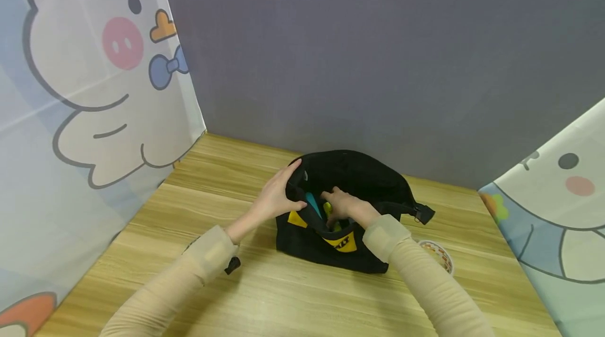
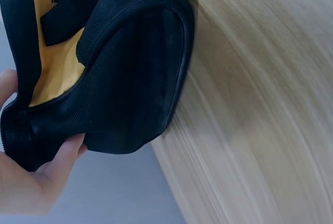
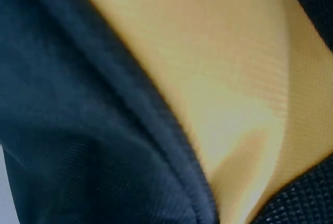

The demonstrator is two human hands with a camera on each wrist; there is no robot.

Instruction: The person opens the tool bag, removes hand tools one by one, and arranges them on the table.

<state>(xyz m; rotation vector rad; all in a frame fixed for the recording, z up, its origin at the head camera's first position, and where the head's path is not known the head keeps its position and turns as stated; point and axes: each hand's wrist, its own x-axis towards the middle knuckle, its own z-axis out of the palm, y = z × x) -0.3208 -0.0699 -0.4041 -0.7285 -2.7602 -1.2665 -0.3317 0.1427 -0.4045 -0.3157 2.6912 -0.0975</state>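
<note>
A black and yellow tool bag (image 1: 331,255) stands on the wooden table with its zipped mouth spread wide. My left hand (image 1: 279,195) grips the bag's left end at the rim; in the left wrist view the thumb and fingers of the left hand (image 2: 36,177) lie on either side of the black fabric. Into the mouth reaches my right hand (image 1: 347,206), its fingers down around a yellow-green item (image 1: 328,210). I cannot tell whether they hold it. Beside it inside leans a teal item (image 1: 313,204). Fabric of the bag (image 3: 223,68) fills the right wrist view.
A round, patterned container (image 1: 439,253) sits right of the bag, partly behind the right forearm. A small black object (image 1: 233,264) lies by the left wrist. Behind the table (image 1: 264,300) rises a grey panel (image 1: 331,64), with cartoon-printed sheets (image 1: 94,132) at both sides.
</note>
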